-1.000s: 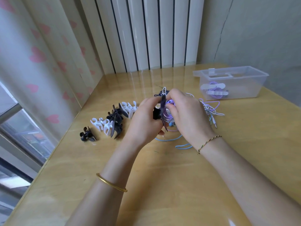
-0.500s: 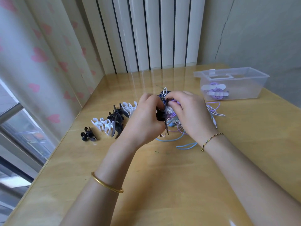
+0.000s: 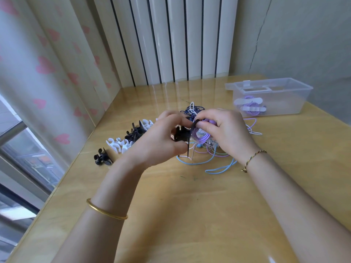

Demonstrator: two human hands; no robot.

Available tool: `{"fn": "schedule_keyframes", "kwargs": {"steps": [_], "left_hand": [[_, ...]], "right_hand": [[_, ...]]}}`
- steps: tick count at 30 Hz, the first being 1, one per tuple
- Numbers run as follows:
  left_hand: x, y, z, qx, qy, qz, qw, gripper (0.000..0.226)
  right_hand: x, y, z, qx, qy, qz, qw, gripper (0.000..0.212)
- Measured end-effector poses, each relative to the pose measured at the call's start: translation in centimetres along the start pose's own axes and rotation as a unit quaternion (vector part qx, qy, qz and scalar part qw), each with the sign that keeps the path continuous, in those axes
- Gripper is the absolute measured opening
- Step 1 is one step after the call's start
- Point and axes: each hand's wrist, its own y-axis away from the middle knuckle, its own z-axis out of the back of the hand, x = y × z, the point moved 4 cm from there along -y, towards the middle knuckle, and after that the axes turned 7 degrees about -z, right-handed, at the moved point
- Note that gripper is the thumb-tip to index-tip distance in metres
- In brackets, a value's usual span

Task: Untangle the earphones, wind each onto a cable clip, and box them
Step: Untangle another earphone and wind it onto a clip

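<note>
My left hand [image 3: 161, 138] grips a black cable clip [image 3: 183, 134] above the table. Purple earphone cable [image 3: 202, 136] is coiled round that clip, and my right hand [image 3: 226, 130] pinches the purple cable's end at the top of the clip. Under both hands lies a tangle of blue, white, pink and dark earphone cables [image 3: 212, 160]. At the back right stands a clear plastic box [image 3: 269, 97] holding purple earphones wound on a white clip [image 3: 250, 107].
A row of spare black and white cable clips [image 3: 123, 143] lies to the left of my hands, near the table's left edge and the curtain. A single black clip [image 3: 102, 158] sits at the row's near end. Bare wooden table [image 3: 190, 205] stretches in front.
Both hands have stayed together over the tangle. My right hand has shifted its fingers along the purple cable at the top of the clip; the coil on the clip looks tighter.
</note>
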Motion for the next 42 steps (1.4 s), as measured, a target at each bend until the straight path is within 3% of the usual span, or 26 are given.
{"fn": "schedule_keyframes", "kwargs": {"steps": [6,11,23,31,36,42], "left_hand": [[0.5,-0.1,0.3,0.111,-0.076,-0.01,0.991,0.058],[0.5,-0.2,0.6,0.144,-0.064,-0.017,0.987,0.06],[0.0,-0.2,0.1,-0.008,-0.062,-0.038,0.997,0.052],[0.0,-0.3,0.5,-0.033,-0.032,-0.042,0.998,0.044],[0.0,-0.4,1.1,-0.046,-0.003,-0.022,0.999,0.038],[-0.7,-0.2,0.3,-0.007,-0.012,-0.008,1.0,0.033]], "right_hand": [[0.2,0.1,-0.1,0.016,0.008,-0.004,1.0,0.006],[0.2,0.2,-0.1,0.023,-0.001,-0.017,1.0,0.007],[0.0,0.1,-0.3,0.005,0.001,-0.008,1.0,0.007],[0.3,0.4,-0.1,-0.004,-0.017,-0.005,1.0,0.005],[-0.2,0.2,0.4,0.015,-0.067,-0.046,0.997,0.006],[-1.2,-0.2,0.9,-0.046,-0.052,-0.072,0.995,0.008]]}}
